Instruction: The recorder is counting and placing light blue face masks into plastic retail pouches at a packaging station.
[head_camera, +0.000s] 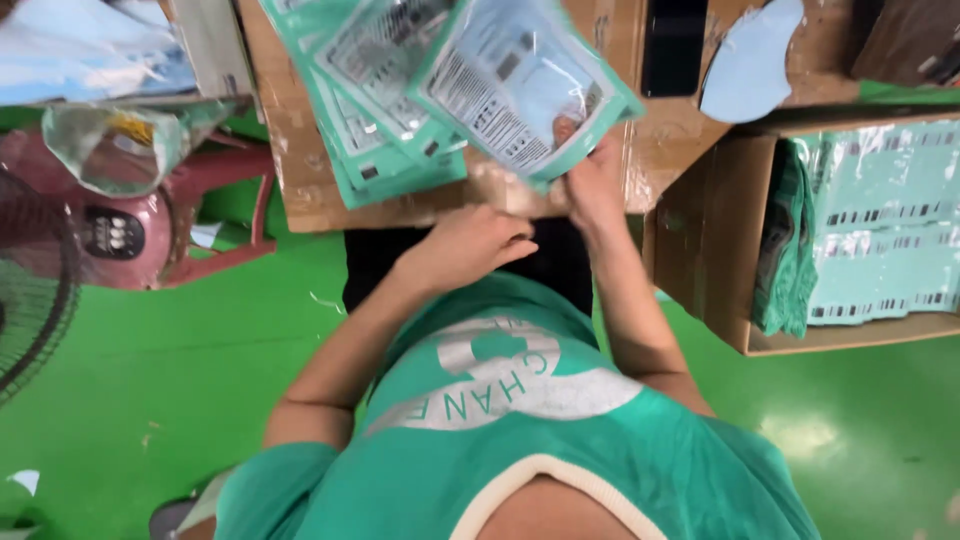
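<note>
While the top edge of the frame cuts off most of a fan of flat teal packets (400, 90), a person in a green shirt (520, 450) works at a brown cardboard surface (300, 150) in the upper middle of the frame. Their right hand (592, 185), just right of centre, is closed on the lower corner of the front packet (520, 85), with the thumb showing through its clear film. Their left hand (470, 245), at centre, rests loosely curled below the fan at the cardboard's near edge; whether it grips anything cannot be told. Each packet is a rectangle with a teal border, a pale clear window and a white label printed in small black blocks, too blurred to make out. At right, an open brown carton (715, 240) holds stacked packets (880, 220) of the same teal, each bearing a strip of black bars along its edge; the frame cuts off the carton's right side. A pale blue face mask (750, 60) lies at upper right. At left, over the green floor (150, 380), stand a dark red chair (215, 215) and part of a fan's wire guard (35, 290), with a crumpled clear bag (120, 145) above them.
</note>
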